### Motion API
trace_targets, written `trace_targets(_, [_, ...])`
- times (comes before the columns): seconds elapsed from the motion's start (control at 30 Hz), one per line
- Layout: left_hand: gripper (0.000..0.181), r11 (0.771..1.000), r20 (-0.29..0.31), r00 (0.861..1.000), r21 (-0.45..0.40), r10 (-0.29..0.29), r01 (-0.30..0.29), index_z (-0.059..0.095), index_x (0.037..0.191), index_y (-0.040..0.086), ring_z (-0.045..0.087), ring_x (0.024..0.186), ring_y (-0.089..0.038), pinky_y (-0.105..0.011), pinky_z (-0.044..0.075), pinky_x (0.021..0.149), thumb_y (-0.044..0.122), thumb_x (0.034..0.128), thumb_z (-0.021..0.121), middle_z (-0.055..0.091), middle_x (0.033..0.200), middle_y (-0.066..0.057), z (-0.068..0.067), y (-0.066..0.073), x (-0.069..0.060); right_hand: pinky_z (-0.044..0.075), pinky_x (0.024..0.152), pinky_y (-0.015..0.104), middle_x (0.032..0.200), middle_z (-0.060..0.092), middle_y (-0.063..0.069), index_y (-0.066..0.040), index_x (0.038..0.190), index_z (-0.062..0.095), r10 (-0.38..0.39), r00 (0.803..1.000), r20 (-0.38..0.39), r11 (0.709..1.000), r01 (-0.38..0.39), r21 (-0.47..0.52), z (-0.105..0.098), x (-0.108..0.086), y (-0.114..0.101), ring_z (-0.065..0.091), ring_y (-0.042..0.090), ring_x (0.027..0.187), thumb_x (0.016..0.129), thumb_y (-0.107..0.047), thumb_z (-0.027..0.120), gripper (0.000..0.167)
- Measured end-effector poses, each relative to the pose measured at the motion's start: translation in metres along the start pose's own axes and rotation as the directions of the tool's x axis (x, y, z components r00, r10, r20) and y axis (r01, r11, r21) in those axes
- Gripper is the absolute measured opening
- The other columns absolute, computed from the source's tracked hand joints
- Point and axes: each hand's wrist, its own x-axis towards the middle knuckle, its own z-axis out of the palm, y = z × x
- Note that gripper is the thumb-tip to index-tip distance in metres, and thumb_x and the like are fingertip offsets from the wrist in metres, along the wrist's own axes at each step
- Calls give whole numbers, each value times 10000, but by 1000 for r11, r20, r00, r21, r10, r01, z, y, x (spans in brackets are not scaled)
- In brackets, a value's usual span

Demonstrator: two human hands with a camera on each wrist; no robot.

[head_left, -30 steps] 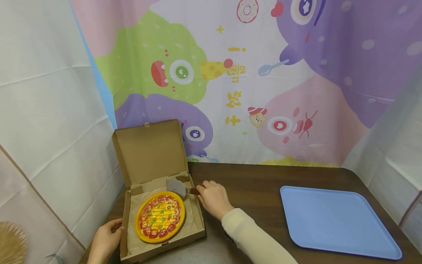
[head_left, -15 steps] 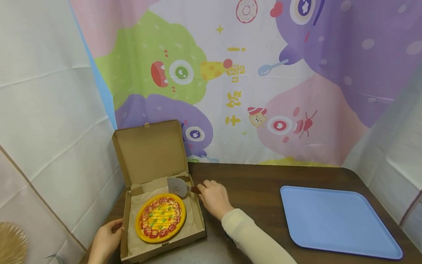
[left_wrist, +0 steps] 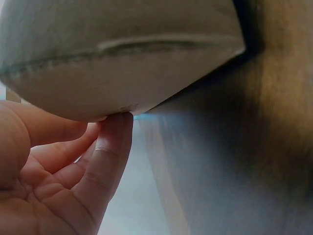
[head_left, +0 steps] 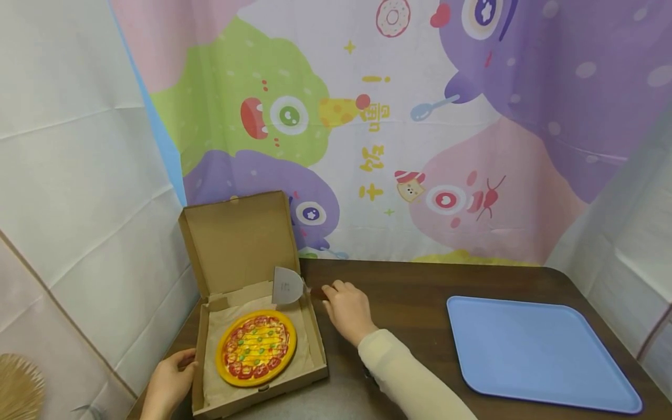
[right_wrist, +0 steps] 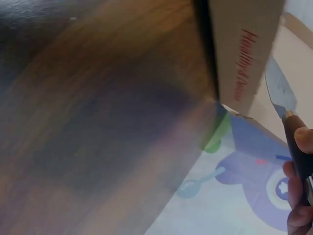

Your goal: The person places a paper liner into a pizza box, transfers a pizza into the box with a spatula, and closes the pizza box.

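Note:
A round toy pizza (head_left: 256,348) with a yellow rim lies on brown paper inside an open cardboard box (head_left: 294,379). My right hand (head_left: 347,309) grips the dark handle of a metal spatula (head_left: 287,286), whose blade is over the box's back right corner, apart from the pizza. In the right wrist view, thumb and fingers of the right hand (right_wrist: 301,186) wrap the handle (right_wrist: 294,137). At the box's left side my left hand (head_left: 169,382) rests against the wall; in the left wrist view the fingertips of that hand (left_wrist: 63,171) touch the cardboard (left_wrist: 122,83), fingers relaxed.
A blue tray (head_left: 541,353) lies at the right of the dark wooden table (head_left: 399,291). The box lid (head_left: 241,242) stands raised at the back, before a cartoon-printed cloth (head_left: 388,227). At the far lower left is a straw-coloured bristly object (head_left: 20,385).
The spatula has risen and moved back, away from the pizza, with my right hand shifting slightly back and right. The pizza has shifted slightly. My left hand stays in place.

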Motion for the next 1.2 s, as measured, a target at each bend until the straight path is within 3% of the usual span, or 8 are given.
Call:
trace_targets(0.27, [387, 1000, 7, 1000, -3, -11, 11, 571, 1247, -144, 623, 1074, -440, -537, 497, 893, 80, 933, 530, 659, 1153, -304, 0, 1, 0, 556, 590, 355, 893, 697, 4, -170, 1077, 742, 105, 978, 180, 976, -136, 169, -19, 6, 9, 676, 182, 739, 872, -318, 730, 253])
trace_targets(0.47, [390, 1000, 7, 1000, -4, -10, 10, 567, 1243, -151, 622, 1073, -444, -540, 494, 899, 78, 931, 528, 659, 1149, -307, 1, 1, -2, 506, 558, 327, 853, 688, 8, -151, 1077, 746, 109, 967, 231, 957, -165, 238, -35, 2, 24, 634, 171, 653, 877, -308, 723, 255])
trace_targets(0.73, [394, 1000, 21, 1000, -12, -9, 9, 556, 1255, -156, 612, 1083, -452, -536, 500, 899, 78, 940, 525, 649, 1160, -317, 0, 1, 0, 529, 673, 366, 914, 729, 15, -150, 1073, 753, 161, 931, 328, 908, -270, 319, -67, 4, 53, 658, 192, 755, 881, -280, 723, 234])
trace_targets(0.87, [395, 1000, 15, 1000, -10, -11, 11, 559, 1256, -152, 623, 1071, -441, -528, 507, 891, 78, 937, 525, 653, 1158, -312, -1, 1, 0, 543, 725, 387, 958, 739, 7, -170, 1079, 755, 202, 914, 351, 889, -322, 326, -87, 6, 72, 675, 187, 808, 876, -294, 731, 240])
trace_targets(0.97, [396, 1000, 12, 1000, -9, -9, 9, 562, 1254, -151, 628, 1061, -439, -530, 507, 885, 77, 931, 529, 658, 1150, -307, -1, 1, -1, 537, 721, 381, 991, 743, 9, -184, 1096, 752, 220, 910, 351, 891, -334, 309, -104, 3, 91, 664, 171, 801, 877, -313, 728, 255])
trace_targets(1.2, [391, 1000, 3, 1000, -11, -7, 7, 569, 1248, -146, 631, 1056, -428, -522, 507, 881, 76, 928, 530, 661, 1144, -304, 0, 1, -2, 485, 634, 345, 1037, 742, 84, -133, 1138, 736, 261, 902, 345, 903, -354, 242, -145, -25, 140, 597, 150, 716, 887, -295, 717, 300])
